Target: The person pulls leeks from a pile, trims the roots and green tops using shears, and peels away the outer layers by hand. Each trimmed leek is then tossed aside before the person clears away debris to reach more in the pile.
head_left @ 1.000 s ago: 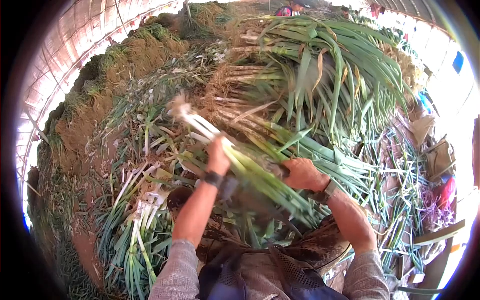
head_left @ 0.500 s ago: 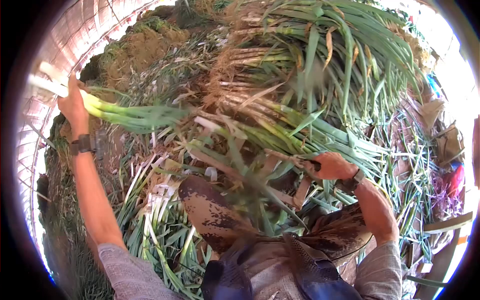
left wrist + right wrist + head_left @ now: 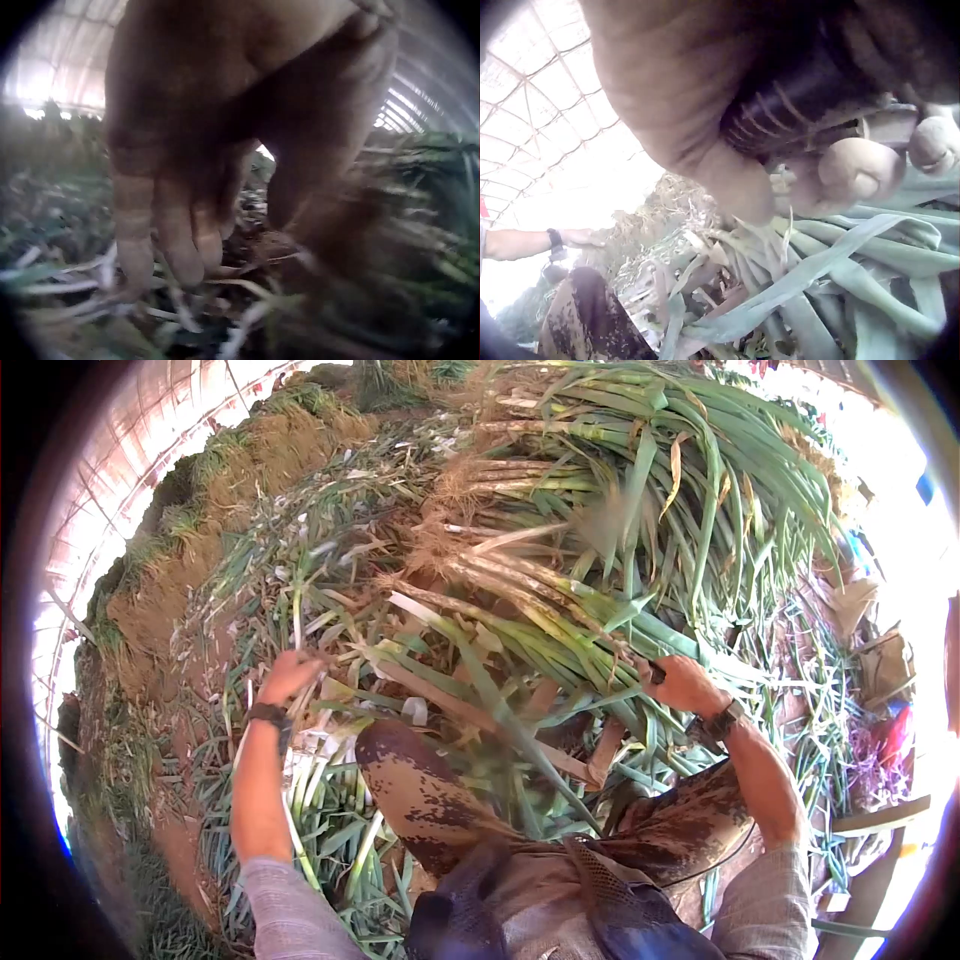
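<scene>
My left hand (image 3: 290, 675) hovers empty over leaf scraps to the left of my knee. In the left wrist view, the left hand (image 3: 225, 225) has its fingers (image 3: 172, 240) hanging straight down, just above white stalks and soil. My right hand (image 3: 683, 682) rests against the big heap of green onions (image 3: 600, 510). It grips a dark ribbed tool handle (image 3: 795, 105), and the blade is hidden. Long green leaves (image 3: 832, 285) lie right under that right hand (image 3: 705, 105). The dark handle tip (image 3: 655, 672) pokes out near the thumb.
Trimmed white onion stalks (image 3: 305, 760) lie by my left forearm. My mud-stained knee (image 3: 420, 790) sits in the middle. Piles of brown roots and soil (image 3: 290, 450) rise at the back left. Cardboard and litter (image 3: 880, 660) lie at the right.
My left hand swung a bunch of green onions out to the far left, let it go, and has come back down empty beside my knee. My right hand shifted slightly right.
</scene>
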A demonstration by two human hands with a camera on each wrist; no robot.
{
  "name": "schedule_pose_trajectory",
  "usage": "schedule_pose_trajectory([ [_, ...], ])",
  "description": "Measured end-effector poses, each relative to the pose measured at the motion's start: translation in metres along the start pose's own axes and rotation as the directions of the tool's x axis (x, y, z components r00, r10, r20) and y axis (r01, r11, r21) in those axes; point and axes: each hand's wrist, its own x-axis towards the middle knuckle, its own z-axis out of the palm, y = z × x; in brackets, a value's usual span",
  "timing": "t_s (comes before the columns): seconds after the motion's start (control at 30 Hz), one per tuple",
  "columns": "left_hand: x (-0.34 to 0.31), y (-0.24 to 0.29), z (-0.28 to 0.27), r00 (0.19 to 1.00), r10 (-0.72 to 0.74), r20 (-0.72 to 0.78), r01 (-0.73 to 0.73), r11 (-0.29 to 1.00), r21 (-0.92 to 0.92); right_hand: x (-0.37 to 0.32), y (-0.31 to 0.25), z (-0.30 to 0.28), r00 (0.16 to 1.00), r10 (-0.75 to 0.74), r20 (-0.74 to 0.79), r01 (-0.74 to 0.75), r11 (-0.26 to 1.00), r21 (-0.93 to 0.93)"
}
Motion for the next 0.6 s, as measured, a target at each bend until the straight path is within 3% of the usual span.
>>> schedule_pose_trajectory([
  [0.03,0.011,0.020,0.030,0.995,0.024,-0.093,-0.026,0.999,-0.020,0.004,0.001,-0.002,0.998,0.050,0.038,-0.050,0.999,-0.016],
  [0.07,0.014,0.068,0.038,0.989,-0.070,0.129,0.099,0.968,-0.232,0.008,0.002,-0.005,0.992,0.099,0.074,-0.097,0.995,-0.034],
  [0.1,0.016,0.113,0.047,0.984,-0.003,0.176,0.045,0.971,-0.237,0.008,-0.007,-0.010,0.974,0.162,0.156,-0.157,0.987,-0.046],
  [0.13,0.029,0.138,0.065,0.968,0.080,0.239,-0.012,0.962,-0.274,0.008,-0.010,-0.011,0.967,0.120,0.224,-0.110,0.992,-0.056],
  [0.17,0.042,0.158,0.084,0.941,0.165,0.297,-0.068,0.948,-0.312,0.009,-0.007,-0.002,0.978,0.076,0.196,-0.065,0.996,-0.062],
  [0.23,0.051,0.207,0.116,0.940,0.158,0.301,-0.013,0.901,-0.433,0.006,-0.015,-0.002,0.987,0.027,0.161,-0.019,0.999,-0.047],
  [0.27,0.045,0.233,0.121,0.936,0.225,0.271,-0.065,0.867,-0.494,0.006,-0.019,-0.005,0.986,0.032,0.165,-0.024,0.998,-0.051],
  [0.3,0.086,0.218,0.174,0.917,0.298,0.266,-0.057,0.757,-0.651,0.006,-0.019,-0.009,0.981,0.084,0.173,-0.081,0.996,-0.028],
  [0.33,0.079,0.246,0.174,0.930,0.173,0.325,0.063,0.795,-0.603,0.006,-0.016,-0.012,0.974,0.138,0.181,-0.138,0.990,-0.008],
  [0.37,0.081,0.263,0.190,0.959,0.097,0.267,0.116,0.724,-0.680,0.006,-0.008,-0.007,0.982,0.104,0.159,-0.104,0.995,-0.006],
  [0.4,0.079,0.276,0.206,0.976,0.009,0.216,0.160,0.640,-0.751,0.007,0.000,-0.003,0.979,0.117,0.167,-0.117,0.993,-0.010],
  [0.43,0.067,0.290,0.203,0.950,0.067,0.305,0.246,0.442,-0.863,0.003,-0.004,-0.007,0.977,0.115,0.178,-0.114,0.993,-0.016],
  [0.47,0.075,0.292,0.215,0.943,0.095,0.320,0.253,0.424,-0.870,0.000,-0.008,-0.011,0.975,0.112,0.191,-0.110,0.994,-0.020],
  [0.53,0.070,0.311,0.240,0.971,-0.183,0.154,0.219,0.424,-0.879,-0.002,-0.009,-0.010,0.979,0.084,0.186,-0.081,0.996,-0.024],
  [0.6,0.076,0.312,0.250,0.966,-0.195,0.168,0.232,0.372,-0.899,-0.004,-0.009,-0.010,0.992,0.052,0.118,-0.054,0.998,0.016],
])
